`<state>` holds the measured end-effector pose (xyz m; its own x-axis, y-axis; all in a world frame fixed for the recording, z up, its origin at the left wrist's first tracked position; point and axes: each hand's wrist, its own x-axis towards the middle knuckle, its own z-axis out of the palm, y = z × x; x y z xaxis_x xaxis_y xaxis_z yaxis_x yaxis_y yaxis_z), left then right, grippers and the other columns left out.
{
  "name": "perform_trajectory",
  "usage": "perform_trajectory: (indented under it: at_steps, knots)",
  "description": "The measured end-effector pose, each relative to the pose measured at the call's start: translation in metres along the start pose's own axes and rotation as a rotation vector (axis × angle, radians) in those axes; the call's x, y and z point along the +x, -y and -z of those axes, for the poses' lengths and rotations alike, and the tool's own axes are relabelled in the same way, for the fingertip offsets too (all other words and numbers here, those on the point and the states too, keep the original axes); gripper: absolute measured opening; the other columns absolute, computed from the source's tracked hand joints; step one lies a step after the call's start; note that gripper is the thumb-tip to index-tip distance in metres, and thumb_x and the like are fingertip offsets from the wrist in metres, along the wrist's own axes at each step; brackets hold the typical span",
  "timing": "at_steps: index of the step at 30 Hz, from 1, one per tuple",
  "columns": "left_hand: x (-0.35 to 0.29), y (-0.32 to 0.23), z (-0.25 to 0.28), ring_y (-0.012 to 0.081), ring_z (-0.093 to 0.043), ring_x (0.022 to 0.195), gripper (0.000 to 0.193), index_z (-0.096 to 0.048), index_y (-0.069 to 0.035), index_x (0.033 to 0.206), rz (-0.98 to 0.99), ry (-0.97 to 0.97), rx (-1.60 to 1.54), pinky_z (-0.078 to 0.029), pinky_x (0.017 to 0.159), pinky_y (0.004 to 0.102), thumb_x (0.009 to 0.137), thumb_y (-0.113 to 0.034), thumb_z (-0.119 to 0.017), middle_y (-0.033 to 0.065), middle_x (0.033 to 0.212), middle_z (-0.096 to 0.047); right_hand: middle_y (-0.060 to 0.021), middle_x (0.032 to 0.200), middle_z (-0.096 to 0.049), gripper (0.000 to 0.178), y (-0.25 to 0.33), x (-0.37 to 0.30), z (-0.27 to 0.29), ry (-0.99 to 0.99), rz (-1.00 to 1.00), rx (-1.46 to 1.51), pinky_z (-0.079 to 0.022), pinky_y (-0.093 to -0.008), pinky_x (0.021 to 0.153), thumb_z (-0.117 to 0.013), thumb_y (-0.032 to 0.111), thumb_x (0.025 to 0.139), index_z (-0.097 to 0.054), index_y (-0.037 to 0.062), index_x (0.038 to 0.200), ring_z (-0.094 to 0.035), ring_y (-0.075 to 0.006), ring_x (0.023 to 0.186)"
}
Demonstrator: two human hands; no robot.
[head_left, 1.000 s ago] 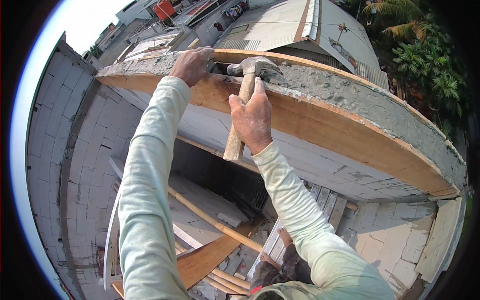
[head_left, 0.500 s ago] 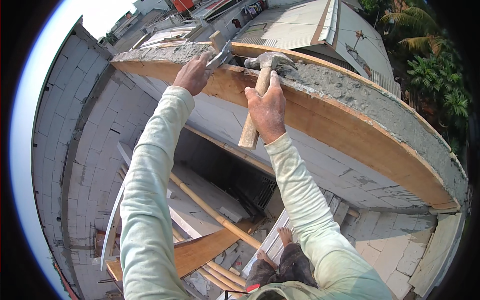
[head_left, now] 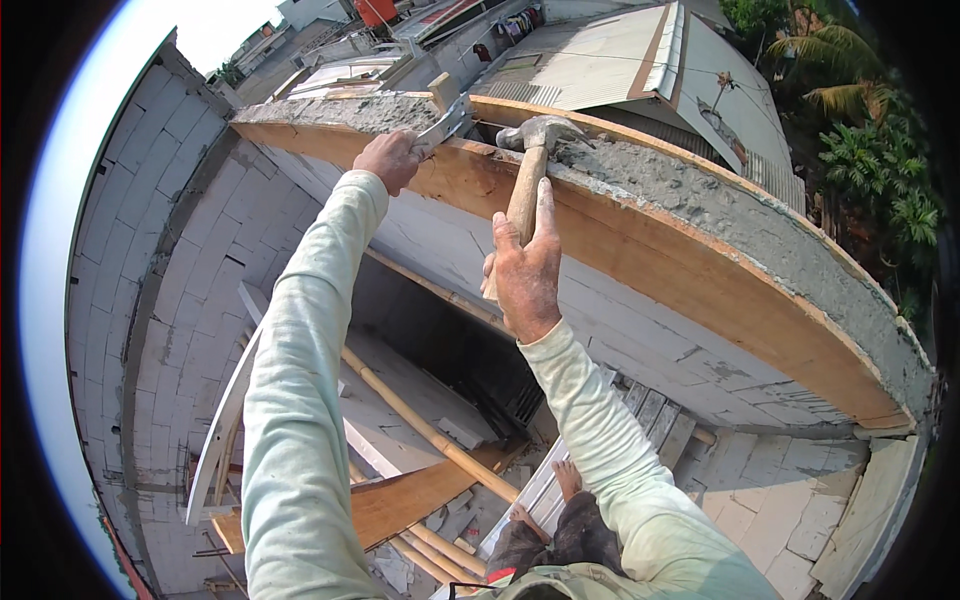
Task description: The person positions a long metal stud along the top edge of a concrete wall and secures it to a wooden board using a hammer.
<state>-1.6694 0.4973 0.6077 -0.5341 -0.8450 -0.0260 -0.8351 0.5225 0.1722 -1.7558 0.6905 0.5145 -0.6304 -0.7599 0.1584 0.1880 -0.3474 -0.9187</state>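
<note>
My right hand (head_left: pixel 527 275) is closed round the wooden handle of a claw hammer (head_left: pixel 530 190), its index finger stretched along the handle. The steel head is up at the formwork's top edge, its claw over the rough concrete. My left hand (head_left: pixel 389 160) grips the near end of a short, flat grey piece (head_left: pixel 442 128) lying across the top of the wall; its exact kind is unclear. Beside its far end a wooden block (head_left: pixel 443 92) stands upright. Below both hands runs the brown formwork board (head_left: pixel 640 225) on the near side of the concrete.
Fresh-looking grey concrete (head_left: pixel 720 195) fills the wall top between boards. Light block walls (head_left: pixel 180 200) enclose the space below. Bamboo poles (head_left: pixel 430 425), a brown plank (head_left: pixel 420 500) and rubble lie beneath me. My bare feet (head_left: pixel 568 480) are beside pale boards. Neighbouring roofs (head_left: pixel 590 50) rise beyond.
My right hand has slid down the hammer's handle toward its butt end. My left hand has shifted lower on the grey piece. The view has tilted slightly.
</note>
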Motion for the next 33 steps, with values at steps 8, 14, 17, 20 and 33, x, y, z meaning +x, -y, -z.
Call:
perform_trajectory:
  at_steps: [8, 14, 17, 20, 33]
  knots:
    - [-0.001, 0.004, 0.003, 0.0178, -0.057, 0.044, 0.032, -0.054, -0.003, 0.083, 0.017, 0.005, 0.014, -0.047, 0.044, 0.0332, 0.092, -0.033, -0.046, 0.0069, 0.054, -0.054, -0.0123, 0.089, -0.053, 0.064, 0.015, -0.001, -0.035, -0.038, 0.062, 0.149, -0.042, -0.0235, 0.037, -0.048, 0.011, 0.090, -0.013, 0.0024, 0.143, -0.046, -0.0085, 0.046]
    - [0.003, 0.004, 0.000, 0.0183, -0.057, 0.044, 0.032, -0.055, -0.002, 0.083, 0.007, 0.043, 0.029, -0.047, 0.043, 0.0340, 0.093, -0.031, -0.046, 0.0077, 0.053, -0.055, -0.0109, 0.086, -0.053, 0.066, -0.035, 0.023, -0.049, 0.023, 0.103, -0.024, -0.043, -0.0241, 0.042, -0.048, 0.011, 0.089, -0.012, 0.0023, 0.143, -0.047, -0.0100, 0.048]
    - [0.002, 0.010, 0.002, 0.0188, -0.057, 0.043, 0.031, -0.055, -0.002, 0.084, -0.008, 0.021, 0.030, -0.047, 0.043, 0.0344, 0.093, -0.031, -0.046, 0.0080, 0.053, -0.054, -0.0191, 0.101, -0.052, 0.066, -0.024, 0.010, -0.052, -0.003, 0.064, 0.047, -0.047, -0.0305, 0.053, -0.048, 0.012, 0.089, -0.010, 0.0008, 0.143, -0.052, -0.0163, 0.057]
    - [0.004, 0.010, 0.001, 0.0188, -0.056, 0.042, 0.031, -0.054, -0.002, 0.085, -0.024, 0.013, -0.004, -0.047, 0.042, 0.0347, 0.093, -0.031, -0.046, 0.0084, 0.052, -0.054, -0.0264, 0.105, -0.056, 0.068, -0.021, 0.002, -0.059, -0.080, 0.063, 0.090, -0.050, -0.0375, 0.060, -0.048, 0.013, 0.089, -0.008, 0.0012, 0.143, -0.058, -0.0227, 0.065]
    - [0.008, 0.016, -0.002, 0.0185, -0.056, 0.042, 0.035, -0.055, -0.001, 0.084, -0.056, 0.029, 0.012, -0.046, 0.042, 0.0342, 0.093, -0.034, -0.046, 0.0079, 0.051, -0.053, -0.0300, 0.112, -0.053, 0.070, -0.038, 0.007, -0.059, 0.026, 0.140, -0.170, -0.047, -0.0383, 0.081, -0.049, 0.011, 0.087, -0.008, 0.0030, 0.144, -0.060, -0.0348, 0.087]
